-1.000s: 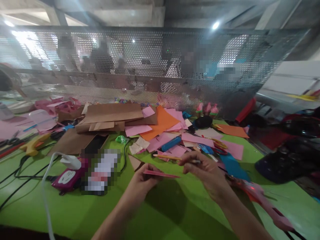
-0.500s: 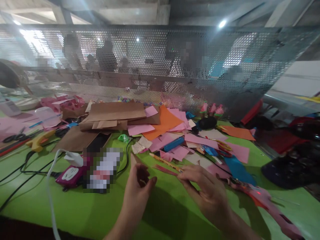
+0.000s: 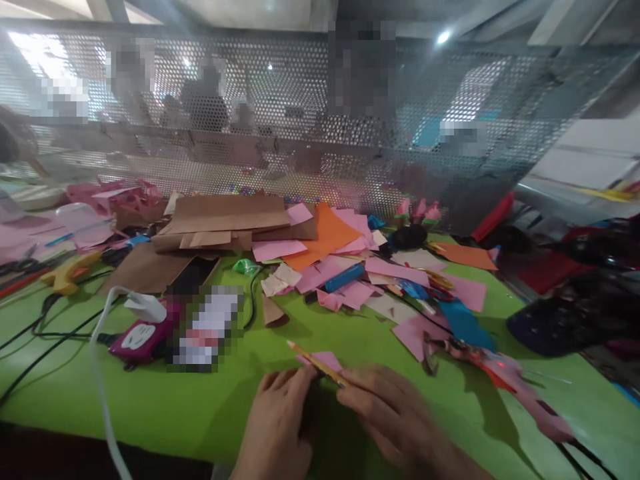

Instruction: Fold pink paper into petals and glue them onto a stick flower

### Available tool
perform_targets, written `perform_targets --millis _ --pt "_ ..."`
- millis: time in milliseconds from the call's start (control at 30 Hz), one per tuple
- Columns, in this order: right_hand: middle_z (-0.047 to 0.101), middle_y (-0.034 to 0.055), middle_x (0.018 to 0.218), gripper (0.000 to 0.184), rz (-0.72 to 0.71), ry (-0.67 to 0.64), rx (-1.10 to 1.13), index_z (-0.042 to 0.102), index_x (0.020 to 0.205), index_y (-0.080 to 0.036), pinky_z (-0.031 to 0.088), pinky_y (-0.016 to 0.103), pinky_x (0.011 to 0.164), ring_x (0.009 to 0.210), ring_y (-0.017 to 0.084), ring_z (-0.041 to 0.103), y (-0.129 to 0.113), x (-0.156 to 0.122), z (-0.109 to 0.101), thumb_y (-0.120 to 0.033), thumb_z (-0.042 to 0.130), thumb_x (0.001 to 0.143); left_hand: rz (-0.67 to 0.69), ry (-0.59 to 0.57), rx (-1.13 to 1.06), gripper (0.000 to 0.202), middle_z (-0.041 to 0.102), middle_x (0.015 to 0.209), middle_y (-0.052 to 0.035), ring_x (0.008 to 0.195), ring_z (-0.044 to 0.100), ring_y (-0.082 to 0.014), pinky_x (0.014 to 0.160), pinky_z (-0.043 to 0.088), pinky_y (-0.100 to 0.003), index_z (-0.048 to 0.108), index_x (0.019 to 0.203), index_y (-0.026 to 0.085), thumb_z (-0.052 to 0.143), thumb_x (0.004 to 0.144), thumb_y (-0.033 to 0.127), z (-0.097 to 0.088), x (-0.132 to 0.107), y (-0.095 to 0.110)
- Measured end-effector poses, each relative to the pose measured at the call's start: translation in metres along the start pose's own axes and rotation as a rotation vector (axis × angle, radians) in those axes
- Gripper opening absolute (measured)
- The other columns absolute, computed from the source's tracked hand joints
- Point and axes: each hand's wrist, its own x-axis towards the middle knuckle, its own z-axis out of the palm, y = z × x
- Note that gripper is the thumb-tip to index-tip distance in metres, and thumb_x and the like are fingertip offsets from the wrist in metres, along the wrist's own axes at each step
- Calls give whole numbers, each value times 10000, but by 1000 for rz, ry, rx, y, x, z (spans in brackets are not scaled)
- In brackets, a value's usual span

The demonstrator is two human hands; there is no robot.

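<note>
My left hand (image 3: 281,415) is closed at the front of the green table, its fingertips at the near edge of a small pink paper piece (image 3: 327,361). Across that paper slants a yellow pencil (image 3: 320,364), its tip pointing up and left. My right hand (image 3: 387,407) has its fingers closed on the pencil's near end. The two hands almost meet, and the lower part of the paper is hidden behind the fingers. Beyond them a curled brown paper scrap (image 3: 275,312) lies on the table.
To the right lies a pink glue gun (image 3: 505,373) with a red light. At left are a purple power socket (image 3: 143,340), a phone (image 3: 207,330) and a yellow glue gun (image 3: 70,273). Pink paper scraps, orange paper (image 3: 325,233) and brown cardboard (image 3: 235,217) pile up ahead.
My hands have come down and closer together. My left hand has gone from fingers apart to closed at the pink paper. The pencil and paper have moved nearer, with the paper's face now showing.
</note>
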Motion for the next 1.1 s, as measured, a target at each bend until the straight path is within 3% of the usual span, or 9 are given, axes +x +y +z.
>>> perform_targets --millis 133,233,367,567,800,1100 --pt "736 43 1024 138 381 -69 304 657 1047 -263 547 280 804 934 190 689 7 -10 -7 -237 581 934 -14 -72 59 477 723 1110 -53 1043 630 -289 862 434 -451 587 1130 244 528 705 35 -13 -1 9" --pt "730 25 921 172 684 -14 513 683 1025 -277 542 283 774 871 184 688 16 -14 -14 -300 520 973 -81 -80 8 295 733 1033 -34 959 648 -262 824 436 -408 618 1053 262 552 802 122 -21 0 12" --pt "715 30 910 186 868 94 722 693 1036 -277 529 299 770 834 186 666 23 -17 -15 -376 567 942 -191 -9 -120 115 736 945 -4 887 656 -243 787 438 -365 641 941 278 574 859 234 -23 1 14" --pt "676 7 848 246 992 165 804 652 1131 -289 489 287 784 825 169 633 30 -25 -3 -393 625 910 -293 26 -224 111 721 929 -18 869 651 -232 771 466 -347 637 923 256 582 829 230 -18 -1 9" --pt "657 10 946 240 995 182 830 671 1094 -294 502 284 772 796 154 614 29 -23 0 -395 662 876 -291 20 -194 164 709 949 -18 878 644 -232 806 473 -376 624 935 258 570 804 176 -15 1 8" --pt "662 15 870 228 1014 206 805 700 1051 -277 496 300 750 758 167 607 28 -22 2 -392 661 858 -312 32 -263 173 696 963 -17 908 628 -227 786 472 -356 612 961 259 531 834 173 -17 3 9"
